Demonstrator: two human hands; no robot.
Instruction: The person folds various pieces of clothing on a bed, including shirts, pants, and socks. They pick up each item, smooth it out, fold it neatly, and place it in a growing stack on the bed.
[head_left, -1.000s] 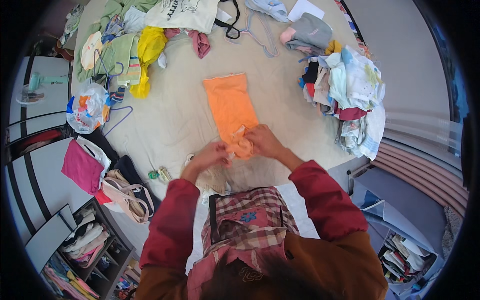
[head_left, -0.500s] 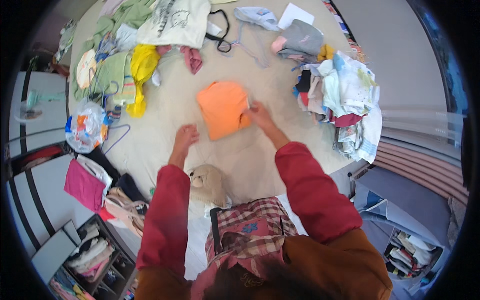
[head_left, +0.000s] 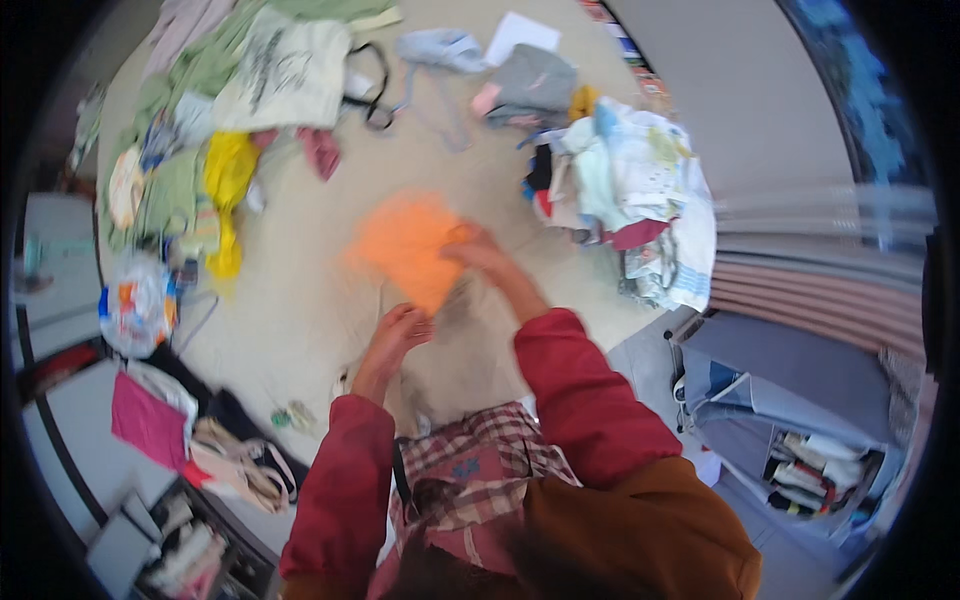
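Observation:
A folded orange cloth (head_left: 408,240), blurred by motion, is held over the middle of the beige-covered bed (head_left: 300,290). It is tilted, with one corner pointing down toward me. My right hand (head_left: 474,250) is closed on its right edge. At the bottom corner, the fingers of my left hand (head_left: 404,328) pinch the cloth. The exact kind of garment cannot be made out.
At the right lies a heap of folded clothes (head_left: 640,180), with a grey and pink garment (head_left: 530,88) behind it. A cream tote bag (head_left: 288,75), a yellow cloth (head_left: 229,170) and a plastic bag (head_left: 138,310) lie at the left. A grey fabric storage box (head_left: 790,360) stands at the right.
The orange cloth has tilted, and its lower corner has come nearer to me. My left hand, apart from it before, now grips that corner. The whole view has shifted.

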